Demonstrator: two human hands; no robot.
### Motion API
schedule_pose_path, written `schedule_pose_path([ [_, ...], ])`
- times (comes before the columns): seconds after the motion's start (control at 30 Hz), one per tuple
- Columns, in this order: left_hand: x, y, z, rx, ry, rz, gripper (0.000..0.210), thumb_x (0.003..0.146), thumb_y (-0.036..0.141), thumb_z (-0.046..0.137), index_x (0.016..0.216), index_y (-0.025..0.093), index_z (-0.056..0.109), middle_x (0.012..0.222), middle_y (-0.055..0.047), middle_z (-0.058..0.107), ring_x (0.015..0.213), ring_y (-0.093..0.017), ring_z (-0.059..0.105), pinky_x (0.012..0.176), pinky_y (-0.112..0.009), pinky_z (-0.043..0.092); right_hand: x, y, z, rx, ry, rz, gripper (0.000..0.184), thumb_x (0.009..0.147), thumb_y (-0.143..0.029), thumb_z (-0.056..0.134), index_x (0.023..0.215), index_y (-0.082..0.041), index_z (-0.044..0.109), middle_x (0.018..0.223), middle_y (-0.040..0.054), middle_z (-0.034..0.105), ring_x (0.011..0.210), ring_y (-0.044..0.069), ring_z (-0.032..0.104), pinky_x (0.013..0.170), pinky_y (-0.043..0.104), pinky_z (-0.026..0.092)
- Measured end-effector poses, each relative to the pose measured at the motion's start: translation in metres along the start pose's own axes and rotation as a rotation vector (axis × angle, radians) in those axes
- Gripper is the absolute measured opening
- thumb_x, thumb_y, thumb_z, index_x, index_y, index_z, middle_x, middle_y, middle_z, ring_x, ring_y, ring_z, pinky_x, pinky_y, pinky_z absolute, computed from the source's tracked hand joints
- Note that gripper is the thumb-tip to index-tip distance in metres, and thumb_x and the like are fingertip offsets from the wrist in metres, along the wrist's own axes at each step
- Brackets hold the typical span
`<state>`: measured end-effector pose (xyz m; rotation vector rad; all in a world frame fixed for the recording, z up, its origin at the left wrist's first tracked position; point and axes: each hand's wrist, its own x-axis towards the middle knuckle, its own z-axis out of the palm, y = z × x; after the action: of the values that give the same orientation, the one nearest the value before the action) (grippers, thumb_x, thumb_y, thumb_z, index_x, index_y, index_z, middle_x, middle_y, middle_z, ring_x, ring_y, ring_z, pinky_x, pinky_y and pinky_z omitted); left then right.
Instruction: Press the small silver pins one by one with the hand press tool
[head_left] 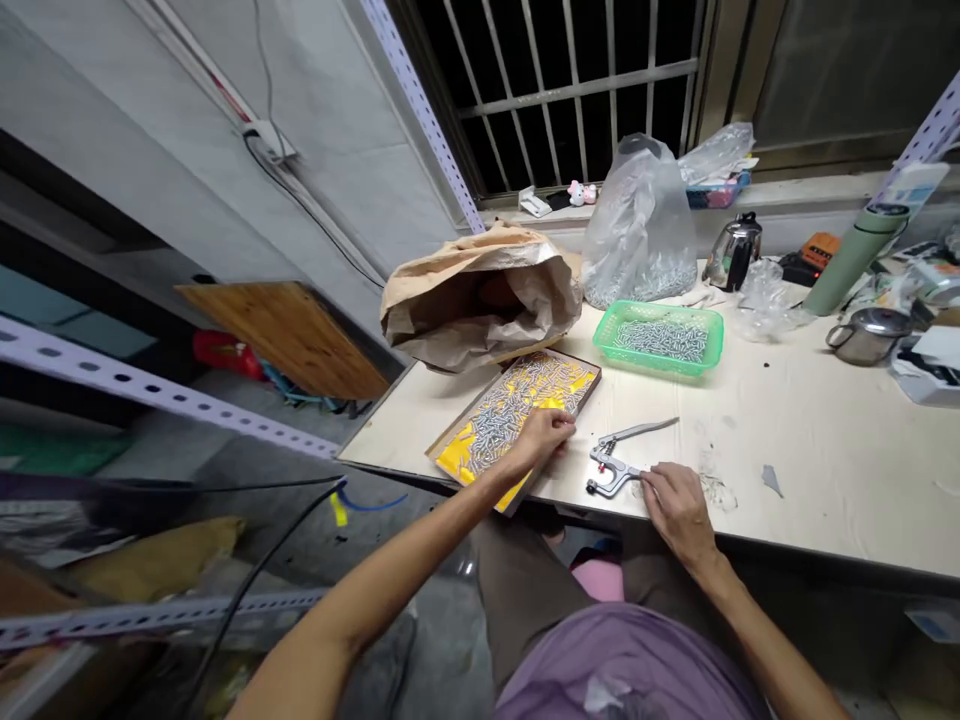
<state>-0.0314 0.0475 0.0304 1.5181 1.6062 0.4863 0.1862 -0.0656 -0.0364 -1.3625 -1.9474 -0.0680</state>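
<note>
My left hand is over the right edge of a shallow tray, its fingers pinched together. What they hold, if anything, is too small to make out. The tray has a yellow lining and many small silvery metal pieces, like pins or screws, spread over it. Silver snap pliers are at the table's front edge, with their handles spread apart. On the end of their lower handle, the fingers of my right hand are closed.
A large brown paper bag lies open behind the tray. Beyond it are a green basket of metal pieces and a clear plastic bag. A steel cup and green flask stand right. The table ends close to my lap.
</note>
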Motion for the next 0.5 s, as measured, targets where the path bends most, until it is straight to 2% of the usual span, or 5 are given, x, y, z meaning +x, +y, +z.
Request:
schedule_pose_path([
  [0.1,-0.021,0.003,0.02,-0.148,-0.11,-0.069,0.012,0.077,0.011,0.054,0.085,0.009,0.063,0.046,0.007,0.05,0.039,-0.006,0.049,0.043,-0.016,0.041,0.0,-0.001,-0.001,0.011,-0.015,0.019,0.021,0.089,-0.016,0.046,0.096,-0.019,0.066,0.09,0.0087,0.064,0.091,0.021,0.056,0.083,0.038,0.045],
  [0.2,-0.033,0.0,0.031,-0.179,-0.125,-0.137,0.008,0.078,0.014,0.056,0.082,0.01,0.062,0.044,0.008,0.05,0.038,-0.006,0.048,0.041,-0.015,0.04,0.001,-0.001,-0.003,0.034,-0.08,0.036,0.022,0.09,-0.018,0.046,0.099,-0.019,0.067,0.092,0.0091,0.064,0.097,0.023,0.054,0.086,0.039,0.043],
  [0.3,-0.037,-0.007,0.037,-0.194,-0.14,-0.192,0.01,0.079,0.02,0.06,0.078,0.011,0.062,0.043,0.008,0.049,0.037,-0.005,0.046,0.04,-0.014,0.037,0.001,0.001,-0.003,0.046,-0.167,0.058,0.027,0.09,-0.023,0.047,0.11,-0.021,0.064,0.096,0.01,0.062,0.103,0.026,0.051,0.087,0.042,0.041],
  [0.4,-0.04,-0.012,0.04,-0.24,-0.152,-0.222,0.014,0.077,0.025,0.063,0.077,0.01,0.062,0.045,0.007,0.05,0.038,-0.004,0.045,0.039,-0.014,0.036,0.0,0.004,-0.003,0.025,-0.239,0.098,0.031,0.091,-0.02,0.045,0.116,-0.02,0.062,0.089,0.0095,0.061,0.09,0.024,0.051,0.081,0.04,0.041],
  [0.5,-0.041,-0.013,0.045,-0.257,-0.162,-0.266,0.016,0.077,0.027,0.064,0.078,0.01,0.063,0.046,0.007,0.05,0.038,-0.004,0.044,0.038,-0.014,0.034,0.002,0.006,-0.004,-0.025,-0.297,0.11,0.031,0.091,-0.015,0.042,0.111,-0.021,0.065,0.084,0.0088,0.06,0.083,0.023,0.049,0.076,0.038,0.04],
])
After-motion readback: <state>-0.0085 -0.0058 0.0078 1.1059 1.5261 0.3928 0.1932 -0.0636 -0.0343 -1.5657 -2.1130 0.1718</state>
